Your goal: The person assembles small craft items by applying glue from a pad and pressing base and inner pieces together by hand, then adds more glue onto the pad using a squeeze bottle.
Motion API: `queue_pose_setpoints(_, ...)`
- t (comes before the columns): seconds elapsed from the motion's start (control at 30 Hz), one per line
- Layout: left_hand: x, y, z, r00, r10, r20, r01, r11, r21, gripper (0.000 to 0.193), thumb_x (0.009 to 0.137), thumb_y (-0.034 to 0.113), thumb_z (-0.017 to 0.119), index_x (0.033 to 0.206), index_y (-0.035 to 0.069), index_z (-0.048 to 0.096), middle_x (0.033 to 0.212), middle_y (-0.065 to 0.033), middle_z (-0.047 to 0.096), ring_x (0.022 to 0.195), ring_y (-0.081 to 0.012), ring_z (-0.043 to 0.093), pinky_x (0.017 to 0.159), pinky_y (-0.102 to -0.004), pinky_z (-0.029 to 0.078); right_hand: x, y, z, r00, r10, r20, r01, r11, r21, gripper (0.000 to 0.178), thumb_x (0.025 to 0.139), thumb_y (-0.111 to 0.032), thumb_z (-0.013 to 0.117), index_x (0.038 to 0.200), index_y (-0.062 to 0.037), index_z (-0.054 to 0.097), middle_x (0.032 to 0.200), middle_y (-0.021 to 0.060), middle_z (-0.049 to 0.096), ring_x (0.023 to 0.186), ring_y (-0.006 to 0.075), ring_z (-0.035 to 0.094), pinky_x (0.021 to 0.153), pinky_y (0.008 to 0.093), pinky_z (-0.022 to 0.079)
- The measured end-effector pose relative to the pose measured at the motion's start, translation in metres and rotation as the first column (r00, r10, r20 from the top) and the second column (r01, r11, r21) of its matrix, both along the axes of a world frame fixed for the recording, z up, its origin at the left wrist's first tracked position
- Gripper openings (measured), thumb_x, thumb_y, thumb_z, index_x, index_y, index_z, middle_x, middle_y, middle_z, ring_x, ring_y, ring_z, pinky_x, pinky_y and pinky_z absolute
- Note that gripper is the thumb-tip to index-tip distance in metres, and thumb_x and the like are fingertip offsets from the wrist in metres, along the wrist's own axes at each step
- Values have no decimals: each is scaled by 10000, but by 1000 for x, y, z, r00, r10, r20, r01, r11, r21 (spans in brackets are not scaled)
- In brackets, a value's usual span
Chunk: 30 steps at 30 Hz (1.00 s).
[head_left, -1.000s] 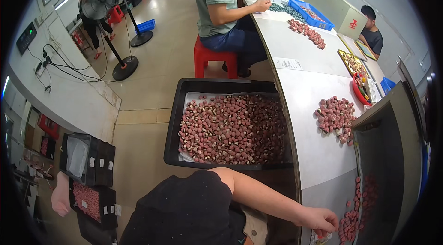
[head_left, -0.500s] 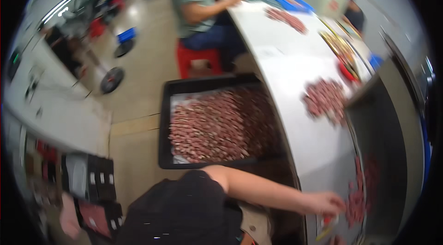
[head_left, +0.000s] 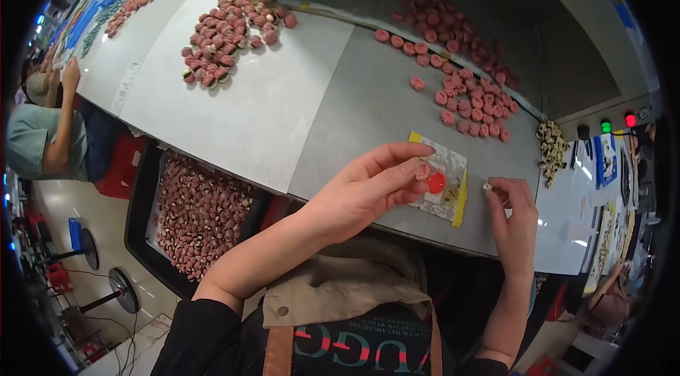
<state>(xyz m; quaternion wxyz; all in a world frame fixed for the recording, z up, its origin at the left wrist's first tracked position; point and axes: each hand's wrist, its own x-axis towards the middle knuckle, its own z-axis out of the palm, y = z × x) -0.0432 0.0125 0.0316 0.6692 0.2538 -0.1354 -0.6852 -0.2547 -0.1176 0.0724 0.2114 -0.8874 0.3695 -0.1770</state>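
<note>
Grey table (head_left: 297,114), left hand (head_left: 372,188) hiding red disc (head_left: 436,182)

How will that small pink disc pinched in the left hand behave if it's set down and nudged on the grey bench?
The pink disc looks flat and tiny between two fingertips of the left hand, so probably light and easily flicked away. The loose discs on the bench lie flat, so it would likely slide, not roll. The smooth surface suggests little grip.

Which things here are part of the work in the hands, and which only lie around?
In use:
- left hand pinching a pink round piece
- right hand pinching a small pale part
- red disc on a yellow-edged pad

Lying about:
- pink pieces heaped on the table
- black tray of pieces
- pale rings pile
- red and green lamps
</note>
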Motion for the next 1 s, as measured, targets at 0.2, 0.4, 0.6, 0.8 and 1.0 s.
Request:
queue_pose_setpoints(0.2, -5, 4, 4, 994, 47, 95, -50, 998, 33, 294, 964, 145, 518, 1235, 31, 511, 1082, -27, 607, 990, -111, 568, 870, -262, 455, 32, 18, 11, 981, 171, 91, -181, 978, 104, 184, 802, 19, 614, 985, -1, 618, 898, 108, 579, 748, 213, 579, 675, 283, 471)
queue_pose_setpoints(0.4, 0, 7, 6, 994, 57, 94, -63, 996, 57, 279, 964, 137, 518, 1223, 32, 517, 1092, -28, 598, 993, -108, 557, 867, -262, 445, 53, 18, -4, 956, 293, -35, -294, 955, -34, 204, 779, 28, 635, 979, -7, 623, 893, 124, 574, 788, 261, 586, 672, 335, 484)
queue_pose_setpoints(0.6, -2, 7, 5, 986, 46, 160, -61, 994, 88, 285, 961, 160, 533, 1212, 27, 525, 1098, -29, 595, 990, -104, 553, 867, -256, 441, 55, 18, -6, 950, 312, -22, -312, 941, -131, 198, 764, 1, 663, 955, -37, 625, 874, 102, 577, 771, 278, 579, 679, 367, 482)
queue_pose_setpoints(0.8, -6, 6, 12, 965, 25, 260, -55, 993, 108, 298, 958, 186, 544, 1208, 23, 530, 1125, -42, 594, 1001, -102, 558, 869, -255, 446, 41, 21, -12, 964, 53, 261, -173, 870, 462, 167, 833, 16, 591, 1000, 3, 588, 947, 60, 550, 879, 133, 549, 774, 251, 439)
queue_pose_setpoints(1.0, -12, 4, 13, 958, 21, 286, -42, 997, 68, 286, 956, 159, 543, 1202, 13, 533, 1167, -61, 587, 1045, -114, 560, 901, -268, 456, 47, 34, -21, 801, -69, 595, -333, 774, 539, 191, 866, -6, 605, 1055, -5, 581, 1027, 64, 548, 859, 112, 536, 763, 217, 427)
